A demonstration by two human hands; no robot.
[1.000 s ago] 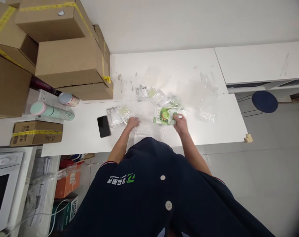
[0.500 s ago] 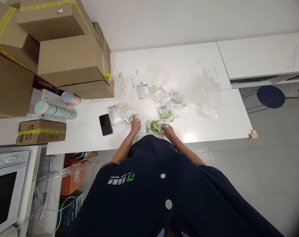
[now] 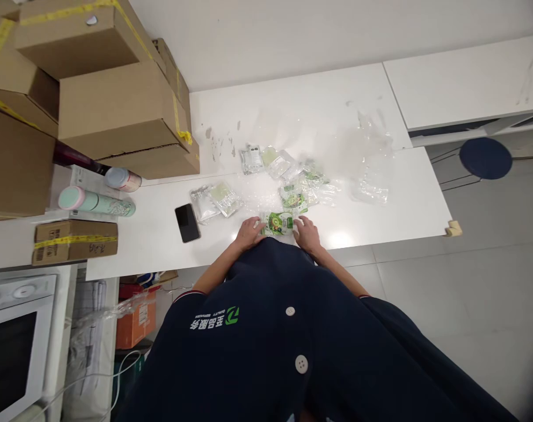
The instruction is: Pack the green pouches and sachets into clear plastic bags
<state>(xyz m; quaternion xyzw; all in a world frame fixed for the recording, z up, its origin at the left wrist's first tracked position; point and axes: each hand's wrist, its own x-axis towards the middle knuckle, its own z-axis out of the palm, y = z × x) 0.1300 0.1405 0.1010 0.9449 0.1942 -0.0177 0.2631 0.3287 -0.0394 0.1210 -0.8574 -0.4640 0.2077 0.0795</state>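
A green and white packet (image 3: 278,223) with fruit printed on it lies at the table's near edge, close against my body. My left hand (image 3: 249,232) has its curled fingers at the packet's left end. At the right end, my right hand (image 3: 307,234) grips the edge with bent fingers. Just beyond lies a similar green packet (image 3: 294,198), partly under clear plastic wrap (image 3: 325,192). Left of these are a pale green flat packet (image 3: 224,198) and a silvery one (image 3: 203,204), both in clear wrap. More small packets (image 3: 251,159) lie farther back.
A phone (image 3: 187,223) lies on the white table (image 3: 152,252) at the left. Cardboard boxes (image 3: 116,111) are stacked behind a mint green bottle (image 3: 97,201) and a jar (image 3: 122,179). Crumpled clear plastic (image 3: 372,176) lies at the right. A blue stool (image 3: 485,158) stands beyond the table.
My left hand has left the pale green packet and moved right to the fruit packet's left end. My right hand stays at its right end. The view has shifted slightly.
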